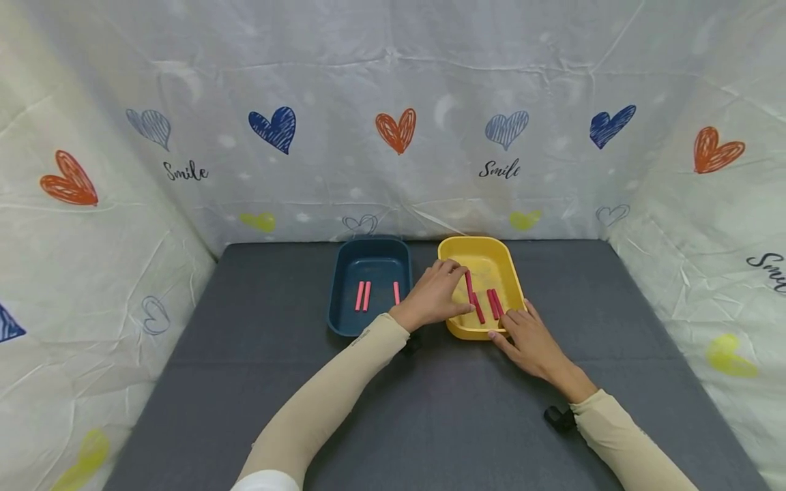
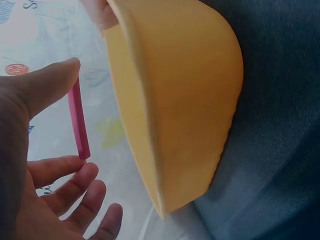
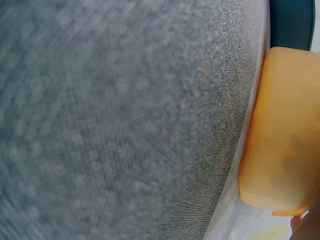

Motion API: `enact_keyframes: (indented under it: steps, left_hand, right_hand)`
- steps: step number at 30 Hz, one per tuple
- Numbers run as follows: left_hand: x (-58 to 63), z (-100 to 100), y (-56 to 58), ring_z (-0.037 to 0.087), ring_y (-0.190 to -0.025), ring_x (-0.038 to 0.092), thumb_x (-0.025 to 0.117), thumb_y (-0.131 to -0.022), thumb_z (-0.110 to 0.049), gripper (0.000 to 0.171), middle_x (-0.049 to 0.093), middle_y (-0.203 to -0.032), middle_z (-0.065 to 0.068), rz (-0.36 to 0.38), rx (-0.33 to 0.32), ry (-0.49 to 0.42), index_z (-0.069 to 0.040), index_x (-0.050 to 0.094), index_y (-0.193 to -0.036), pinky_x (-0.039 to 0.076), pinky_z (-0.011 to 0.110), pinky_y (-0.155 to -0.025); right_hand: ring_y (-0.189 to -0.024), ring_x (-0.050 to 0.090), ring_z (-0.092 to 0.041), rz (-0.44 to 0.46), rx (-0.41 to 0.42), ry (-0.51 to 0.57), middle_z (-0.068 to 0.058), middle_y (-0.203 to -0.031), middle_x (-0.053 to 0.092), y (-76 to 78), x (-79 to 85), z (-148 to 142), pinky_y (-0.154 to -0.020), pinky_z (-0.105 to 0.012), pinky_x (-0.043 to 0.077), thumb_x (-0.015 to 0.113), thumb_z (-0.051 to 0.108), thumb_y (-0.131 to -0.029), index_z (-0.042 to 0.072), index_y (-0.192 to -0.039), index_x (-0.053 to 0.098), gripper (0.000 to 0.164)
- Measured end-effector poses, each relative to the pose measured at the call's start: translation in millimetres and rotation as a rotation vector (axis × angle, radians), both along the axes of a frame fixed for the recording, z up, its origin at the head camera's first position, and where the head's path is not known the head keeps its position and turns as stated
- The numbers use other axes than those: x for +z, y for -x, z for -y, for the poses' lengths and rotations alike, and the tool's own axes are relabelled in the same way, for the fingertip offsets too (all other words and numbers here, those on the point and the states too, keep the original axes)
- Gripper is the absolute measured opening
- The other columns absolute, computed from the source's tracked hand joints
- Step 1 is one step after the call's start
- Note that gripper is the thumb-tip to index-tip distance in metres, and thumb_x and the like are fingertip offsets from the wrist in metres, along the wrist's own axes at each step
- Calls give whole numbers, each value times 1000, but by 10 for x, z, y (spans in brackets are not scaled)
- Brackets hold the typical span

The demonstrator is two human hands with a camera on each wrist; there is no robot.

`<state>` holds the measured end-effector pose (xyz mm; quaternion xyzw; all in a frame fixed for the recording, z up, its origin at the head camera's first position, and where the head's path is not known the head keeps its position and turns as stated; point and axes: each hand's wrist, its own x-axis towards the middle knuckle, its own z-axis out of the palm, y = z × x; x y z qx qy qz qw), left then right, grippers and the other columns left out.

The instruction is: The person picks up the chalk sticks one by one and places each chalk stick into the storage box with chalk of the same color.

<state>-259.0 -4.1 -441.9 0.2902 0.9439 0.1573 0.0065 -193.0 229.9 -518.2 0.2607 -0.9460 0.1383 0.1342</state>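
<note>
My left hand point(image 1: 434, 294) is over the left side of a yellow tray point(image 1: 512, 276). It pinches a dark pink stick point(image 2: 78, 120) lengthwise, thumb at one end and a fingertip at the other. Other dark pink sticks point(image 1: 478, 308) lie on the tray's floor beneath and to the right of that hand. With thumb outside and fingers over the rim, my right hand point(image 1: 531, 342) grips the tray's near right corner. Only a little of the right hand's fingers point(image 3: 296, 222) shows in the right wrist view.
Left of the yellow tray stands a dark blue tray point(image 1: 334, 293) with lighter pink sticks point(image 1: 366, 296) in it; the left hand and forearm overlap its right side. Both trays are on a grey cloth-covered table point(image 1: 258, 307), near a white curtain point(image 1: 331, 170) printed with hearts.
</note>
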Motion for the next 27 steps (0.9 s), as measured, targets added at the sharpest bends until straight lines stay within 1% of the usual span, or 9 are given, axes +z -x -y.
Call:
enact_keyframes:
  steps: [3, 7, 13, 15, 21, 27]
  left_hand:
    - [-43, -33, 36, 22, -131, 41, 72, -83, -53, 79, 48, -142, 5, -4, -6, 37, -11, 47, -144, 35, 41, -117]
    - [-89, -75, 72, 22, -130, 42, 72, -84, -54, 78, 49, -141, 5, -10, -18, 102, -11, 47, -144, 35, 38, -116]
    - [-97, -125, 88, 21, -126, 46, 70, -86, -52, 75, 52, -140, 6, -42, -75, 185, -10, 48, -144, 40, 34, -111]
    - [-103, -146, 98, 21, -126, 47, 70, -86, -52, 75, 52, -140, 6, -52, -85, 208, -10, 48, -144, 40, 33, -111]
    - [-154, -203, 147, 22, -126, 47, 70, -84, -54, 76, 53, -140, 6, -38, -68, 261, -10, 49, -143, 40, 33, -112]
    - [-194, -242, 172, 22, -124, 49, 71, -84, -53, 72, 55, -139, 7, -19, -59, 299, -10, 54, -139, 41, 33, -111]
  right_hand:
    - [-94, 57, -26, -15, 6, 7, -1, -85, 57, -3, -6, 1, -116, -59, 24, 60, 37, -97, 14, -88, 57, 24]
    - [-93, 57, -26, -23, 6, 12, -1, -84, 57, -8, -3, 2, -116, -60, 24, 61, 36, -96, 14, -87, 57, 24]
    - [-93, 57, -26, -20, -1, -3, 0, -83, 56, -10, 13, 9, -116, -59, 25, 61, 37, -96, 14, -87, 56, 25]
    - [-92, 57, -26, -21, -1, -6, 0, -83, 56, -11, 17, 9, -116, -58, 25, 61, 37, -96, 15, -86, 56, 25]
    - [-91, 57, -26, -25, 1, -3, 0, -82, 55, -5, 9, 9, -116, -58, 24, 61, 36, -96, 15, -85, 55, 25]
    - [-88, 56, -24, -36, 7, 1, 0, -82, 55, -8, -6, 6, -115, -60, 25, 60, 36, -96, 15, -85, 55, 24]
